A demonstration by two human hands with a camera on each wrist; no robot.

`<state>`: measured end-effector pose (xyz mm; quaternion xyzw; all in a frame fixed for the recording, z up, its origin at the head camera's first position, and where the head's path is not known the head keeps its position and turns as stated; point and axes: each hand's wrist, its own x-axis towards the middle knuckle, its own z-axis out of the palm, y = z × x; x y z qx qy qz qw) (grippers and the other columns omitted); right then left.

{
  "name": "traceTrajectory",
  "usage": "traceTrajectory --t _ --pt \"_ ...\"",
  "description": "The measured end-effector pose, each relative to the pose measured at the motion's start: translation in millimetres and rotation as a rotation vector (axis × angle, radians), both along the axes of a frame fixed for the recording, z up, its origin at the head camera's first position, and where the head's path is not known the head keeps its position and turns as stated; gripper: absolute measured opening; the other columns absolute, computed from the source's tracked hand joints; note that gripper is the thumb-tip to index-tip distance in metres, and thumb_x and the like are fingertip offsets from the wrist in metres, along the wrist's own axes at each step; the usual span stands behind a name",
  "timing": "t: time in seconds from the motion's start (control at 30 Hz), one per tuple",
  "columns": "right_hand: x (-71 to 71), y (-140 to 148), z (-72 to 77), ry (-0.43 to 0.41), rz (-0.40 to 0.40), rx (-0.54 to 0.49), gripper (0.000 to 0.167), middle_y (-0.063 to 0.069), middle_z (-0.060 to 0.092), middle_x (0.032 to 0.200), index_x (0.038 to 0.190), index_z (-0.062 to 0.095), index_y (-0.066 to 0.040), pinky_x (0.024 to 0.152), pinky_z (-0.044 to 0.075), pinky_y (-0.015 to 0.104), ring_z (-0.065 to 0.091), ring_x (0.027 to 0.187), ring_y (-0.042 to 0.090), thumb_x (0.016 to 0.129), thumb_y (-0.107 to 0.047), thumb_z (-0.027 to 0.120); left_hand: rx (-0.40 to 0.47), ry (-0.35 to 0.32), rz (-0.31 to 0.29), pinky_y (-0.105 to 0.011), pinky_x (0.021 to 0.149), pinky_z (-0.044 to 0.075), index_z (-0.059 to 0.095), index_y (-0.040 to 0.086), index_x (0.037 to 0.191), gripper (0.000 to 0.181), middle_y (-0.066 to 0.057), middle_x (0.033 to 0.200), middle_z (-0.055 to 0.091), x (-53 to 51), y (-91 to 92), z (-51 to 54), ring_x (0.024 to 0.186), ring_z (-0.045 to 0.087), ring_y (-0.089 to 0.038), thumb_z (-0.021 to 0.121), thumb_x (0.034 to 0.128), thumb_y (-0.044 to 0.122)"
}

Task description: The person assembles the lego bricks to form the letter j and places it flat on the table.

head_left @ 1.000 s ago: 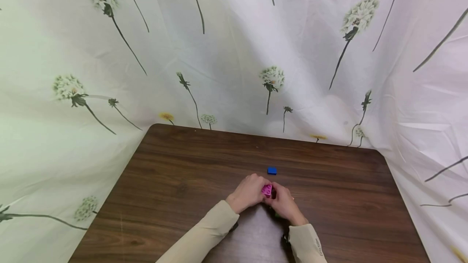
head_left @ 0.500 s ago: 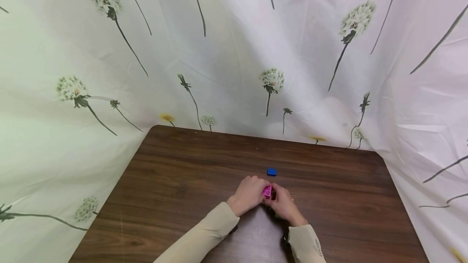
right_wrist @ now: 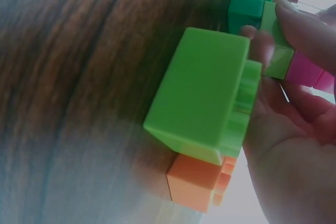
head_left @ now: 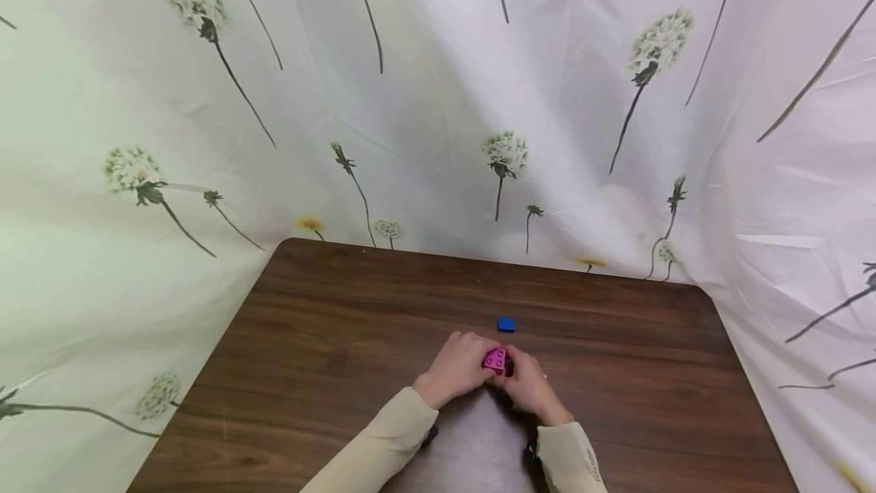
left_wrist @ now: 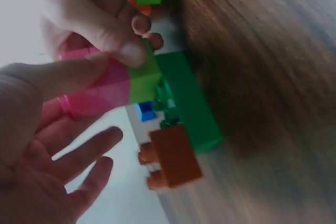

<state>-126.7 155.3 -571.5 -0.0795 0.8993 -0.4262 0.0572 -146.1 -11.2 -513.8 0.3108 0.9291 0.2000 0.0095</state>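
Note:
A pink block [head_left: 495,360] sits between the two hands on the table. In the left wrist view the left hand [left_wrist: 47,124] pinches the pink block [left_wrist: 100,87] with thumb and finger, its lower fingers spread. The right hand [left_wrist: 100,14] pinches the light green block [left_wrist: 144,77] joined to the pink one. That light green block meets the studded side of a dark green block [left_wrist: 191,103]; whether they are pressed together I cannot tell. The right wrist view shows the right hand [right_wrist: 294,108] with its thumb on the light green piece [right_wrist: 275,51].
A brown block [left_wrist: 176,156] lies beside the dark green one. Nearer the right hand stand another light green block [right_wrist: 202,93] and an orange block [right_wrist: 194,182]. A blue block [head_left: 506,325] lies beyond the hands on the wooden table [head_left: 328,310], with a flowered cloth behind.
The left hand has shifted slightly left, and more of the pink block's top shows between the hands. The right hand has barely moved; the head view has shifted a little.

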Motion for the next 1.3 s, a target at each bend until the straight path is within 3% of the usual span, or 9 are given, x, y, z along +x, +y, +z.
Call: traceTrajectory --t 0.13,0.2,0.3,0.47,0.63,0.83,0.97,1.03,1.3 --pt "0.8 -2 1.6 -0.013 0.018 -0.007 0.031 0.004 0.067 0.095 0.106 0.062 -0.009 0.071 0.046 0.027 0.057 0.082 0.012 0.082 -0.02 0.077 0.017 -0.07 0.084 -0.04 0.089 0.039 0.066 0.017 0.119 0.043 0.002 0.111 0.066 1.7 -12.5 -9.2 0.104 0.058 -0.018 0.077 0.0806 0.034" --pt "1.7 -2 2.1 -0.007 0.026 -0.008 0.031 0.005 0.067 0.094 0.105 0.061 -0.008 0.069 0.046 0.025 0.057 0.08 0.012 0.082 -0.02 0.077 0.039 -0.113 0.124 -0.045 0.091 0.035 0.064 0.016 0.121 0.047 -0.001 0.116 0.063 2.5 -18.3 -14.8 0.11 0.054 -0.022 0.077 0.0807 0.035" --pt "3.2 -3 2.8 -0.009 0.021 -0.009 0.03 0.004 0.067 0.092 0.104 0.061 -0.009 0.067 0.046 0.025 0.056 0.077 0.011 0.081 -0.02 0.077 0.078 -0.181 0.158 -0.046 0.088 0.031 0.064 0.014 0.121 0.043 -0.003 0.116 0.061 3.8 -24.9 -22.7 0.109 0.051 -0.024 0.075 0.0819 0.03" --pt "6.9 -1 6.1 0.0 -0.002 0.026 0.033 0.005 0.067 0.097 0.107 0.062 -0.009 0.072 0.048 0.028 0.059 0.084 0.014 0.08 -0.017 0.078 0.143 -0.271 0.148 -0.041 0.081 0.028 0.066 0.012 0.118 0.032 -0.004 0.111 0.061 5.5 -29.0 -35.5 0.104 0.048 -0.023 0.07 0.0866 0.019" --pt "11.1 11 15.4 0.029 -0.055 -0.052 0.039 0.011 0.067 0.101 0.113 0.064 -0.005 0.07 0.049 0.027 0.062 0.084 0.019 0.078 -0.011 0.08 0.239 -0.32 0.128 -0.038 0.084 0.038 0.066 0.01 0.117 0.031 -0.004 0.112 0.061 0.5 -31.2 -45.5 0.102 0.047 -0.02 0.07 0.0867 0.014" --pt "15.0 38 11.6 0.122 -0.183 -0.096 0.026 0.005 0.067 0.1 0.109 0.068 -0.009 0.07 0.047 0.024 0.056 0.081 0.01 0.087 -0.022 0.072 0.382 -0.441 0.218 -0.041 0.088 0.045 0.061 0.01 0.12 0.043 -0.005 0.11 0.066 -7.1 -33.5 -55.7 0.103 0.052 -0.022 0.077 0.0802 0.015" --pt "15.9 55 3.8 0.138 -0.351 -0.109 0.021 0.005 0.066 0.095 0.107 0.069 -0.008 0.069 0.045 0.025 0.053 0.078 0.01 0.093 -0.024 0.064 0.377 -0.445 0.223 -0.041 0.089 0.044 0.062 0.011 0.117 0.039 -0.007 0.112 0.065 -8.6 -33.7 -58.7 0.104 0.052 -0.024 0.076 0.0815 0.018" --pt "16.6 61 -0.7 0.112 -0.394 -0.106 0.023 0.006 0.066 0.095 0.108 0.068 -0.008 0.068 0.044 0.025 0.053 0.077 0.011 0.095 -0.026 0.061 0.367 -0.43 0.208 -0.041 0.087 0.042 0.063 0.011 0.116 0.035 -0.009 0.114 0.063 -7.7 -33.0 -59.3 0.105 0.049 -0.024 0.074 0.084 0.018" --pt "21.8 66 -10.0 0.021 -0.373 -0.051 0.027 0.008 0.067 0.101 0.111 0.067 -0.008 0.076 0.044 0.028 0.055 0.086 0.014 0.096 -0.029 0.059 0.375 -0.428 0.217 -0.041 0.087 0.041 0.063 0.011 0.116 0.03 -0.009 0.114 0.056 -3.4 -31.6 -58.7 0.105 0.043 -0.023 0.071 0.0869 0.016"
